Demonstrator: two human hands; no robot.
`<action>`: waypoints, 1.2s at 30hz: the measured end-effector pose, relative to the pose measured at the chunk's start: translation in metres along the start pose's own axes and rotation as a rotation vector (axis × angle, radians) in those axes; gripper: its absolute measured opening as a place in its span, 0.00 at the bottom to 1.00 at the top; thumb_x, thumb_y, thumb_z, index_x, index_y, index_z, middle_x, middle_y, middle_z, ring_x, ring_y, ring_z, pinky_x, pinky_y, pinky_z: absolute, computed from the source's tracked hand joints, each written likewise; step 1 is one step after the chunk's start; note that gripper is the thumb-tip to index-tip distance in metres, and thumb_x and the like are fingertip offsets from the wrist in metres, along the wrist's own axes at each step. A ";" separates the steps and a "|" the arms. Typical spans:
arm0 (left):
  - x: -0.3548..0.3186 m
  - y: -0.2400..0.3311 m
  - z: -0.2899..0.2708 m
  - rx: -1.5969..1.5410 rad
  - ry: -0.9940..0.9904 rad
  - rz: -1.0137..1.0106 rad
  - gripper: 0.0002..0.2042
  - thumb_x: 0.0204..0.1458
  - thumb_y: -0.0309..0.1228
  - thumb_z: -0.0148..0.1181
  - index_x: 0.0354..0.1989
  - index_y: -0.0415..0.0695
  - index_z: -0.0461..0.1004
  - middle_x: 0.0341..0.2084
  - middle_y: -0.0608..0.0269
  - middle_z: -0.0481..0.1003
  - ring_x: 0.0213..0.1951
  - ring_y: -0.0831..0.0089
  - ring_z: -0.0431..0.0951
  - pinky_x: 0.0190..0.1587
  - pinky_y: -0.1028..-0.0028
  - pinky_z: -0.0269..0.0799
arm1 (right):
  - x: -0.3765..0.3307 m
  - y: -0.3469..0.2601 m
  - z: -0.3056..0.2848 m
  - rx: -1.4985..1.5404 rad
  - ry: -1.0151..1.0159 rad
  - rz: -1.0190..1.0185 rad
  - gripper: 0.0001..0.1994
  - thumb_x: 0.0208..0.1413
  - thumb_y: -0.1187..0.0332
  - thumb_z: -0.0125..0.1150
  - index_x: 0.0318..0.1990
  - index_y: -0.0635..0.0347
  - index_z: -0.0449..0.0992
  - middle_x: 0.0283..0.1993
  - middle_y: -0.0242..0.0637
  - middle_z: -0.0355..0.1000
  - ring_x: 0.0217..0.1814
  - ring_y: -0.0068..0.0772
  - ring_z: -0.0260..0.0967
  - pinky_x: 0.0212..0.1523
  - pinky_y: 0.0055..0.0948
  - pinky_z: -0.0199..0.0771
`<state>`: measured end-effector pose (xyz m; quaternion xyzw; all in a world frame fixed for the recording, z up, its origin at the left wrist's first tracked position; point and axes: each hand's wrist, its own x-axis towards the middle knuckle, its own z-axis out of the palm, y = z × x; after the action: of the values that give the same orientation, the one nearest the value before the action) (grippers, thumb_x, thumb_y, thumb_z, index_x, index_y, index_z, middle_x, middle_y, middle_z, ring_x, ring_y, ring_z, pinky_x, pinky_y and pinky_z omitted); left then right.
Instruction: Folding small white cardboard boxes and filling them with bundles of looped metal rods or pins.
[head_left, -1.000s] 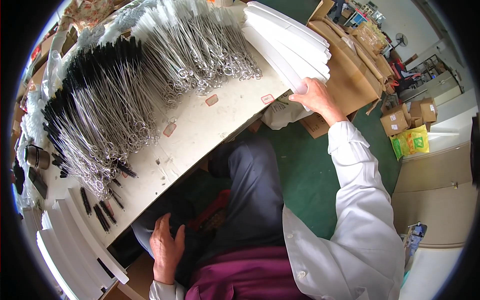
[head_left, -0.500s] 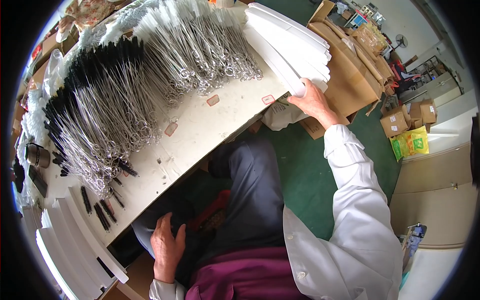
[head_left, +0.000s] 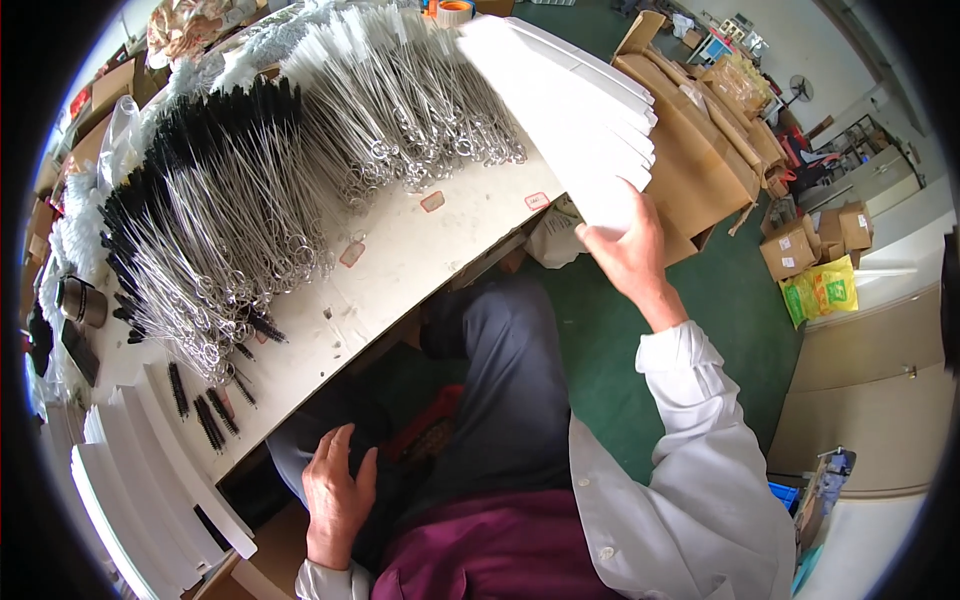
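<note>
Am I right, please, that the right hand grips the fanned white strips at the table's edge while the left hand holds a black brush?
Not quite: in the head view the left hand lies empty on the lap, holding no brush. The right hand does grip the white strips.

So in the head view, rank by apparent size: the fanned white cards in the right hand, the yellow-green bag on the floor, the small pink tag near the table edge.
1. White cards
2. Yellow-green bag, though it lies farther off
3. Pink tag

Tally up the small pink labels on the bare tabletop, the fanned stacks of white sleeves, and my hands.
pink labels: 3
white sleeve stacks: 2
Hands, left hand and right hand: 2
Total: 7
</note>
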<state>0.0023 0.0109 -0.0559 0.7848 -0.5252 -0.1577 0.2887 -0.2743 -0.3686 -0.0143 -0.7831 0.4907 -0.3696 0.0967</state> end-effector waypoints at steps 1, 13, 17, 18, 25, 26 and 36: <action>0.002 0.006 -0.005 0.001 0.002 0.002 0.22 0.49 0.27 0.71 0.53 0.35 0.75 0.48 0.44 0.79 0.40 0.50 0.84 0.43 0.60 0.81 | -0.006 -0.012 -0.003 0.074 -0.034 -0.181 0.37 0.46 0.67 0.76 0.65 0.65 0.66 0.55 0.53 0.72 0.59 0.53 0.72 0.59 0.46 0.74; 0.034 0.081 -0.050 0.392 0.098 0.358 0.37 0.45 0.33 0.75 0.64 0.34 0.68 0.66 0.39 0.66 0.65 0.40 0.68 0.70 0.44 0.60 | -0.080 -0.140 0.004 0.309 -0.676 -0.824 0.39 0.42 0.72 0.75 0.66 0.63 0.68 0.51 0.42 0.70 0.51 0.46 0.72 0.55 0.42 0.75; 0.037 0.065 -0.040 0.377 0.080 0.358 0.39 0.44 0.33 0.76 0.65 0.33 0.66 0.64 0.39 0.68 0.63 0.42 0.70 0.70 0.47 0.61 | -0.087 -0.149 0.017 0.320 -0.729 -0.908 0.39 0.40 0.73 0.75 0.65 0.64 0.69 0.50 0.41 0.70 0.50 0.45 0.72 0.54 0.42 0.75; 0.039 0.063 -0.039 0.383 0.076 0.347 0.39 0.44 0.33 0.76 0.65 0.33 0.66 0.64 0.39 0.68 0.63 0.42 0.70 0.70 0.47 0.61 | -0.087 -0.149 0.020 0.332 -0.735 -0.910 0.39 0.40 0.73 0.75 0.65 0.64 0.69 0.50 0.41 0.70 0.50 0.45 0.72 0.54 0.42 0.75; 0.038 0.049 -0.033 0.330 0.001 0.327 0.39 0.43 0.29 0.75 0.66 0.31 0.64 0.56 0.39 0.71 0.58 0.46 0.74 0.64 0.53 0.69 | -0.090 -0.159 0.036 0.384 -0.731 -0.981 0.33 0.41 0.76 0.69 0.62 0.69 0.72 0.47 0.42 0.70 0.47 0.43 0.71 0.53 0.39 0.74; 0.038 0.050 -0.032 0.361 0.008 0.333 0.39 0.42 0.29 0.75 0.65 0.31 0.64 0.55 0.40 0.71 0.56 0.47 0.75 0.62 0.53 0.70 | -0.090 -0.159 0.038 0.372 -0.735 -0.988 0.34 0.41 0.76 0.69 0.62 0.70 0.72 0.48 0.42 0.71 0.49 0.44 0.71 0.56 0.40 0.73; 0.039 0.027 -0.039 0.455 0.077 0.221 0.39 0.40 0.28 0.74 0.65 0.34 0.65 0.50 0.48 0.73 0.48 0.51 0.76 0.51 0.58 0.74 | -0.092 -0.163 0.031 0.283 -0.463 -0.829 0.31 0.46 0.67 0.77 0.60 0.62 0.74 0.58 0.46 0.70 0.60 0.50 0.69 0.62 0.47 0.71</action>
<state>0.0191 -0.0214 -0.0067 0.7729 -0.6183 0.0268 0.1400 -0.1625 -0.2167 0.0035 -0.9531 0.0487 -0.2564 0.1535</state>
